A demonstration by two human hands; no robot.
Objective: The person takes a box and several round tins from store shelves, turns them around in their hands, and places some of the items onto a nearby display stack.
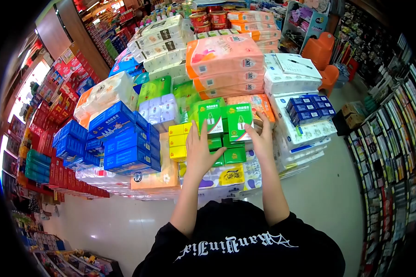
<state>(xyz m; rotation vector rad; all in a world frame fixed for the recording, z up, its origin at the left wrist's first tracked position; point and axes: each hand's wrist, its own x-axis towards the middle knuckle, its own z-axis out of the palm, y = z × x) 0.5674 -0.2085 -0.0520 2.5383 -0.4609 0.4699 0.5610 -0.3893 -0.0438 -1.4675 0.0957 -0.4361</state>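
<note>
Here, the left hand point(199, 150) is splayed wide at a green box point(213, 115) marked "30"; the right hand point(262, 141) overlaps its twin point(238, 121), grip impossible to tell. Both stand at twelve o'clock; blue boxes point(112, 122), Chinese-lettered, at ten.

Boxes point(238, 116) between hands point(199, 154); packs point(224, 60) (several) behind

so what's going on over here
A person in a black top with white lettering is handling boxes on a display of plastic-wrapped packs. The left hand is spread beside a green-and-white cardboard box. The right hand is at a second green-and-white cardboard box, thumb against its front. Smaller plain green boxes sit just nearer the person, with bright yellow boxes to the left. Whether either box is lifted isn't clear.
</note>
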